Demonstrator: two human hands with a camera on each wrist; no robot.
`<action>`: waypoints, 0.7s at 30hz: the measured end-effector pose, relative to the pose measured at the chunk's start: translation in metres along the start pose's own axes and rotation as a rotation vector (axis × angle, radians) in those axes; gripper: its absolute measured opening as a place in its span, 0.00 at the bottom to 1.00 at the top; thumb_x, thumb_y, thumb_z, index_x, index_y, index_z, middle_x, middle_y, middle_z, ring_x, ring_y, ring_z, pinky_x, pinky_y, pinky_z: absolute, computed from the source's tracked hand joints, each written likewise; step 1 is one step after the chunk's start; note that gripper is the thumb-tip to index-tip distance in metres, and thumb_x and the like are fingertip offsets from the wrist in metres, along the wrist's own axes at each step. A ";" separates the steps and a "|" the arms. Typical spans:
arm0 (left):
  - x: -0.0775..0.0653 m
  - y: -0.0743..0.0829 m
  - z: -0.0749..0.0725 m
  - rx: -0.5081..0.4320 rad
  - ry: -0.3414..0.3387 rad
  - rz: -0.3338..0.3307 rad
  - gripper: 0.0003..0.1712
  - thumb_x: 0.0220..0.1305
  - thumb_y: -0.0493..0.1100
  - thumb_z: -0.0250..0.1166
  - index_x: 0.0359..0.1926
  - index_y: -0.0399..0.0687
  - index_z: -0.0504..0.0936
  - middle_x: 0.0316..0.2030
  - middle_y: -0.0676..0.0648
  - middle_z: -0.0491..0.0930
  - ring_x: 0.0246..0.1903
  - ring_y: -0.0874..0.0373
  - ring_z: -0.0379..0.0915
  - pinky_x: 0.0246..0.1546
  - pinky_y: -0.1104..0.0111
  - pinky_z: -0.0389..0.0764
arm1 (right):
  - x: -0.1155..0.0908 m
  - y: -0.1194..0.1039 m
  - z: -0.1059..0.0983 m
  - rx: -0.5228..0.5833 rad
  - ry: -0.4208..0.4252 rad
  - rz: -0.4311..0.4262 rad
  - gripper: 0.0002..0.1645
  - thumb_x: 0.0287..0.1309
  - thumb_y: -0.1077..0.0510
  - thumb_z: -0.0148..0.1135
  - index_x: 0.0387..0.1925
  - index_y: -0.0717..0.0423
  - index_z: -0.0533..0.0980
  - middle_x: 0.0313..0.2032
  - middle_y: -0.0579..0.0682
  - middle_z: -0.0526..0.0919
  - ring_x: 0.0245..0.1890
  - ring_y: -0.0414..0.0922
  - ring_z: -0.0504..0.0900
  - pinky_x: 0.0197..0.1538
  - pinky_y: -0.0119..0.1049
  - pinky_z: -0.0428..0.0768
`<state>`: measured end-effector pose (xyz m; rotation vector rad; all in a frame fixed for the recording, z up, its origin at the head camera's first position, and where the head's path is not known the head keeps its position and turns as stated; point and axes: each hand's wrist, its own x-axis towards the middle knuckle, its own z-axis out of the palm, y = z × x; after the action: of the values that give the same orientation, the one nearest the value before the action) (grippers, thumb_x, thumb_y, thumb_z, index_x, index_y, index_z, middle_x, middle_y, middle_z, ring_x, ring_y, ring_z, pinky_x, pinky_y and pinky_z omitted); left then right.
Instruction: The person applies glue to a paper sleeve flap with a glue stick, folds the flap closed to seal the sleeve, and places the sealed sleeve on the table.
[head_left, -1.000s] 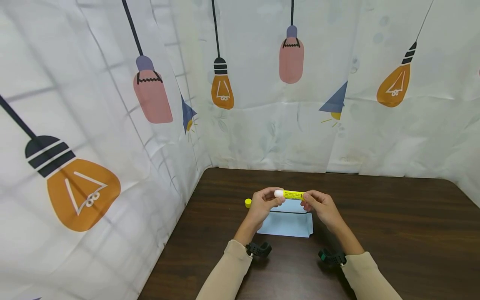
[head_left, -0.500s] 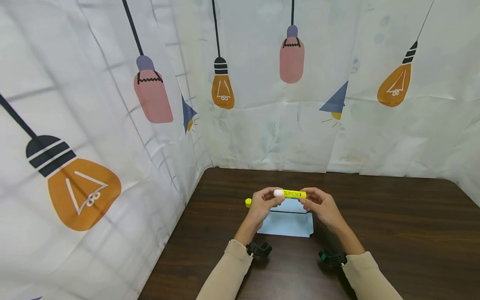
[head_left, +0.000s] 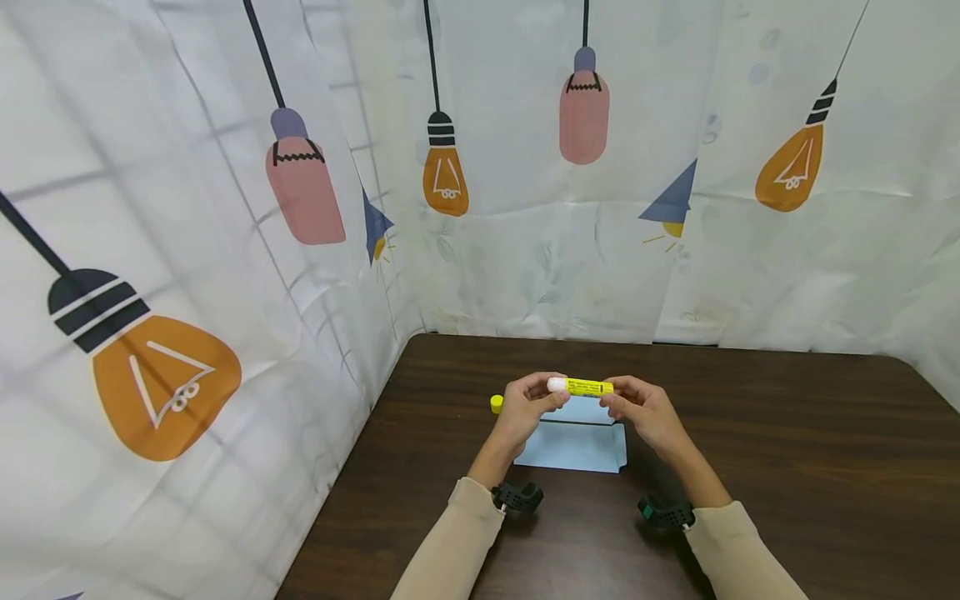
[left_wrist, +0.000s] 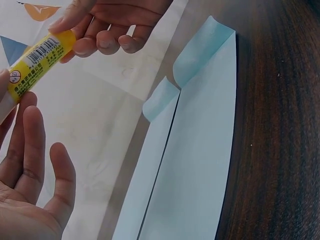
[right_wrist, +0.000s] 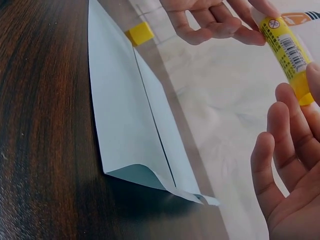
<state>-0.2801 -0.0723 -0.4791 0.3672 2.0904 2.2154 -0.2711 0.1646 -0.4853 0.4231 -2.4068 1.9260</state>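
A yellow glue stick (head_left: 588, 387) with a white end is held level between both hands, above the table. My left hand (head_left: 522, 413) pinches it near the white end. At the yellow base, the thumb and fingers of my right hand (head_left: 647, 414) grip it; the right wrist view shows the other fingers loosely bent. Below the hands lies a light blue sheet of paper (head_left: 572, 447) with a dark line along it. Its end flaps (left_wrist: 205, 52) curl upward in the left wrist view. A yellow cap (head_left: 497, 404) stands left of the paper, beside my left hand.
The dark brown wooden table (head_left: 787, 467) stretches out on both sides of the paper. A white curtain (head_left: 510, 275) printed with hanging lamps closes off its back and left edges. Each wrist wears a black strap (head_left: 517, 497).
The right thumb and fingers have shifted outward on the glue stick's yellow end, so more of that end shows. The left hand, paper and cap stay in place.
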 end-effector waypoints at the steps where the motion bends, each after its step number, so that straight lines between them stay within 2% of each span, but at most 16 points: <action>1: 0.000 0.000 0.000 0.001 -0.002 0.001 0.19 0.63 0.42 0.74 0.54 0.44 0.86 0.46 0.47 0.88 0.40 0.62 0.83 0.54 0.46 0.82 | 0.000 -0.001 0.000 -0.004 -0.001 0.002 0.21 0.70 0.55 0.64 0.55 0.67 0.78 0.39 0.59 0.86 0.36 0.56 0.83 0.43 0.37 0.87; 7: 0.001 0.000 0.000 -0.010 -0.008 0.012 0.19 0.62 0.41 0.74 0.54 0.41 0.86 0.47 0.45 0.88 0.39 0.62 0.82 0.51 0.52 0.85 | -0.001 -0.003 0.000 -0.004 -0.002 0.013 0.21 0.72 0.54 0.62 0.53 0.69 0.78 0.39 0.63 0.86 0.34 0.49 0.84 0.43 0.37 0.86; 13: 0.001 0.000 0.000 -0.003 -0.020 0.021 0.19 0.63 0.40 0.74 0.54 0.40 0.85 0.47 0.44 0.87 0.39 0.62 0.82 0.51 0.53 0.85 | -0.001 -0.002 0.001 0.011 -0.005 0.017 0.21 0.74 0.53 0.59 0.50 0.71 0.78 0.34 0.53 0.86 0.31 0.41 0.82 0.42 0.35 0.86; 16: 0.001 0.000 0.000 -0.001 -0.022 0.021 0.19 0.63 0.41 0.73 0.54 0.40 0.85 0.47 0.44 0.88 0.39 0.62 0.82 0.48 0.59 0.86 | 0.000 -0.001 0.001 0.015 -0.007 0.016 0.22 0.75 0.52 0.58 0.50 0.71 0.78 0.33 0.49 0.86 0.31 0.40 0.82 0.42 0.34 0.85; 21: 0.000 0.000 -0.001 -0.008 -0.024 0.015 0.20 0.63 0.40 0.74 0.55 0.40 0.85 0.47 0.44 0.88 0.39 0.62 0.82 0.43 0.68 0.85 | -0.001 0.000 0.001 0.014 -0.006 0.014 0.22 0.75 0.52 0.58 0.50 0.71 0.78 0.33 0.50 0.86 0.31 0.41 0.83 0.43 0.35 0.86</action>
<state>-0.2807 -0.0731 -0.4787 0.4087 2.0734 2.2152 -0.2701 0.1636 -0.4853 0.4145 -2.4079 1.9518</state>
